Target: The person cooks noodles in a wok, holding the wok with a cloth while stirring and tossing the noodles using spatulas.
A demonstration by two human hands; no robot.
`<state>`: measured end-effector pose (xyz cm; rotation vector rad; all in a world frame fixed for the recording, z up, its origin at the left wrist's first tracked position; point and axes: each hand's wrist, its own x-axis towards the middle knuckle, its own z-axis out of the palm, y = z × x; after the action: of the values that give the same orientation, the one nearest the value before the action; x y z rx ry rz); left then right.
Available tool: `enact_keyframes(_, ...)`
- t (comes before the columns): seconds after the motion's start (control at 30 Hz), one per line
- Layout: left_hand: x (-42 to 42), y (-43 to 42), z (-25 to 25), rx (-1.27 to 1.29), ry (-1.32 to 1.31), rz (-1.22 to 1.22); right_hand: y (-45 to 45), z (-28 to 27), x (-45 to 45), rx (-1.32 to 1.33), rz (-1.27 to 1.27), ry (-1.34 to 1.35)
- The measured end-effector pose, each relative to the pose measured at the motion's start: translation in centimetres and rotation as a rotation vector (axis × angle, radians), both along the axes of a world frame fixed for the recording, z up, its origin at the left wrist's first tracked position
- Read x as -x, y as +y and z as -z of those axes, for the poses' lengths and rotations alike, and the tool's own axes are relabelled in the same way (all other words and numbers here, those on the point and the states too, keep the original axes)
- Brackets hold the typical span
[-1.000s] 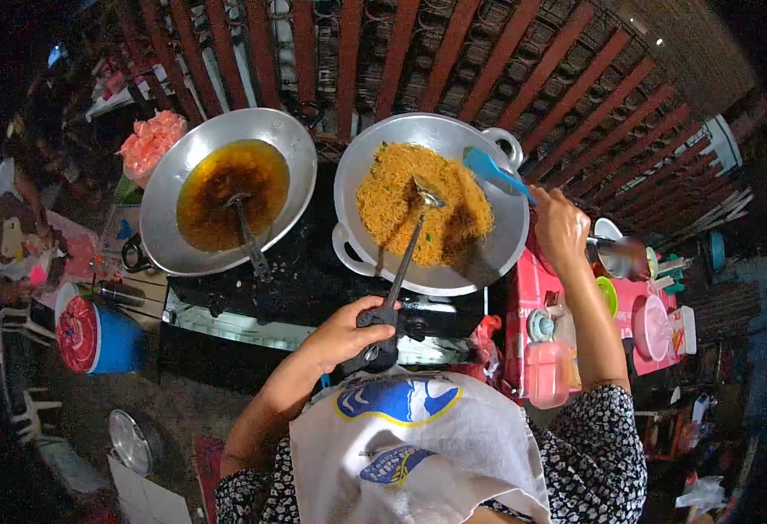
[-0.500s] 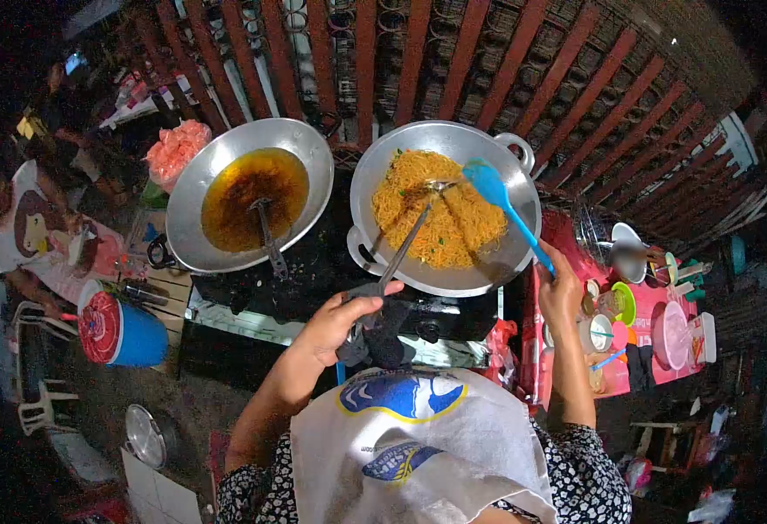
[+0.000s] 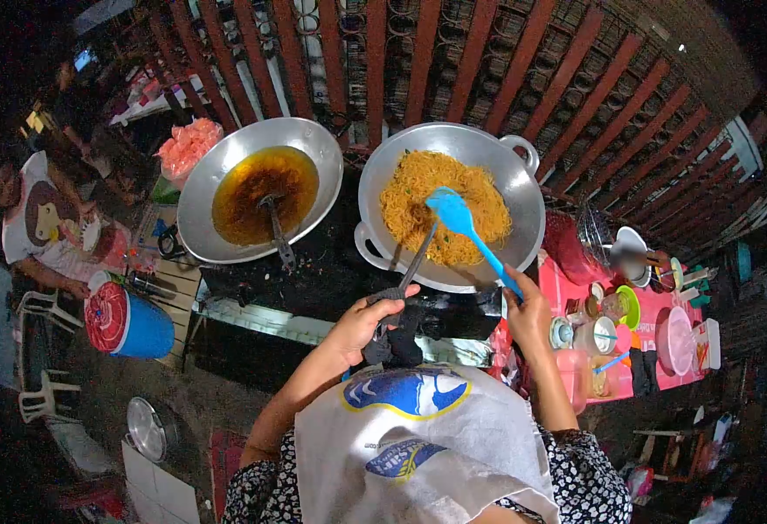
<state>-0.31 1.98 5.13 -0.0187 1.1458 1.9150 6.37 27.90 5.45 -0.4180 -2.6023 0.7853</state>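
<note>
My left hand (image 3: 368,325) is closed on the handle of a metal ladle (image 3: 416,259), with a dark cloth (image 3: 394,343) bunched at the grip. The handle slants up into a pan (image 3: 523,229) of noodles (image 3: 401,196). Wrapped round a blue spatula (image 3: 486,251), my right hand (image 3: 530,307) is near the pan's lower right rim. The spatula's head lies over the middle of the noodles and hides the ladle's bowl. To the left, a second pan (image 3: 198,206) holds dark yellow oil (image 3: 257,179) with another metal utensil (image 3: 279,234) resting in it.
A slatted fence (image 3: 425,65) stands behind the pans. At right, a pink-covered table (image 3: 561,281) carries bowls, jars and a pink basin (image 3: 676,341). A blue bucket (image 3: 148,327) is at left, near a person (image 3: 43,210). Pink bagged food (image 3: 190,148) sits beside the oil pan.
The blue spatula has swung left from the pan's right side to over the middle of the noodles, with my right hand lower and further left. The view has shifted slightly.
</note>
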Motion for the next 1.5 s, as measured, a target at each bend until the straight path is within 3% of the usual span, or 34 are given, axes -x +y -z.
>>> enact_keyframes(0.07,-0.3,0.6,-0.5,0.117,0.092,-0.017,-0.6,-0.7,0.3,0.057,-0.003,0.004)
enact_keyframes(0.1,-0.3,0.6,-0.6,0.117,0.09,-0.014,-0.1,-0.4,0.6,-0.074,-0.067,0.169)
enact_keyframes(0.13,-0.3,0.7,-0.8,0.121,0.077,-0.014,0.4,-0.6,0.4,-0.074,-0.066,0.168)
enact_keyframes(0.2,-0.3,0.7,-0.6,0.124,0.066,-0.019,0.8,-1.9,0.1,-0.062,0.046,0.086)
enact_keyframes(0.27,-0.3,0.8,0.1,0.209,0.273,-0.004,0.8,-2.6,-0.2,-0.002,0.111,-0.033)
enact_keyframes(0.37,-0.3,1.0,0.4,0.236,0.305,0.007,1.1,-0.7,-0.5,-0.068,-0.079,0.12)
enact_keyframes(0.6,0.3,1.4,-1.5,0.321,0.339,0.058,0.3,-2.3,-1.9,-0.089,-0.085,0.198)
enact_keyframes(0.77,0.0,1.3,-1.8,0.319,0.342,0.049,1.2,0.6,-2.5,-0.32,-0.036,0.152)
enact_keyframes(0.93,-0.4,0.8,-2.2,0.325,0.398,0.052,2.0,0.9,-2.7,-0.148,0.029,0.216)
enact_keyframes(1.03,-0.6,1.1,-1.6,0.333,0.426,0.043,1.7,1.2,-3.1,-0.287,-0.124,0.204)
enact_keyframes(1.07,-0.8,1.1,-1.7,0.345,0.441,0.016,2.4,2.1,-3.0,-0.181,-0.045,0.088)
enact_keyframes(1.13,-0.9,1.2,-2.8,0.421,0.516,0.06,3.3,3.0,-1.9,0.028,-0.027,0.219)
enact_keyframes(1.17,-0.8,1.3,-1.8,0.401,0.532,0.069,3.2,1.8,-1.9,0.039,0.075,0.047)
enact_keyframes(1.23,-0.4,1.4,-1.5,0.403,0.526,0.099,3.5,1.5,-2.0,-0.068,-0.075,0.206)
enact_keyframes(1.3,-0.4,1.4,-2.2,0.419,0.53,0.127,3.6,1.1,-2.2,-0.288,-0.122,0.071)
enact_keyframes(1.33,-0.4,1.3,-2.2,0.416,0.562,0.14,3.6,1.5,-1.9,-0.27,-0.076,0.066)
enact_keyframes(1.4,-0.3,1.1,-2.1,0.457,0.577,0.147,4.0,2.0,-0.9,-0.346,-0.068,0.301)
enact_keyframes(1.5,-0.5,1.1,-2.0,0.422,0.522,0.147,4.8,1.7,-0.8,-0.279,-0.073,0.289)
